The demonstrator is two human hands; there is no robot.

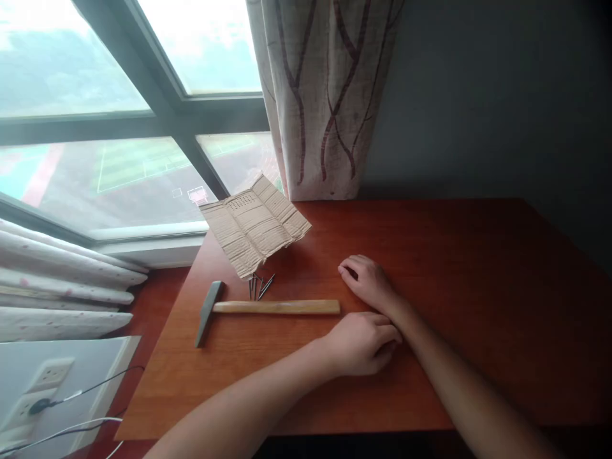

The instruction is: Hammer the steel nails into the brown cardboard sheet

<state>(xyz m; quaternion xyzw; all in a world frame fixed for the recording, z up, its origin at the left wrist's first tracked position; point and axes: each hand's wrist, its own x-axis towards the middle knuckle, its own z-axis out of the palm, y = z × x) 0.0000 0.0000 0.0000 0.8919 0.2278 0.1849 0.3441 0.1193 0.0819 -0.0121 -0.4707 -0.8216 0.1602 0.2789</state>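
A hammer [268,308] with a wooden handle and grey steel head lies flat on the reddish wooden table [454,268], head to the left. A few nails [259,287] lie just behind the handle, at the edge of a creased piece of cardboard [253,223]. My right hand [366,280] rests palm down on the table with fingers curled, just right of the handle's end. My left hand [363,341] lies below it in a loose fist, touching my right wrist. Neither hand holds anything.
A patterned curtain [325,95] hangs behind the table against a grey wall. A large window [119,127] is at the left. Folded fabric [62,287] and a wall socket with a plugged cable [43,398] sit at the lower left.
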